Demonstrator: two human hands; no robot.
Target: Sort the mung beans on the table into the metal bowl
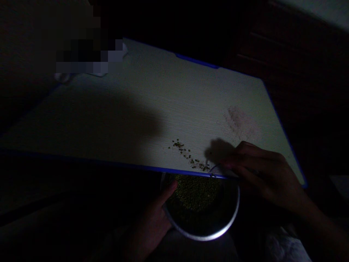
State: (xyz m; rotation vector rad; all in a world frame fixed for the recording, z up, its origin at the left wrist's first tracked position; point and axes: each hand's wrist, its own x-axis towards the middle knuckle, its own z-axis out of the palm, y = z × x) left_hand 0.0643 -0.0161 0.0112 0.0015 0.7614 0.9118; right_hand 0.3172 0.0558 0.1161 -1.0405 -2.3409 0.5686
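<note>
My left hand (155, 225) grips the rim of a round metal bowl (215, 233), thumb over the inside edge. Small green beans (197, 193), apparently mung beans, lie in the bowl, which sits just under the table's near edge. My right hand (261, 167) is closed at that edge, its fingertips pinching a thin curved piece (216, 167) whose kind is too dark to make out. Left of those fingertips, a thin trail of loose beans (188, 154) runs over the tabletop to the edge above the bowl.
The pale table (163, 91) has a blue border and stands at a slant. A pinkish powdery or grainy heap (241, 122) lies at its right. A whitish object (99, 74) at the far left corner is partly blurred out. Surroundings are very dark; pale crumpled material (286, 245) shows lower right.
</note>
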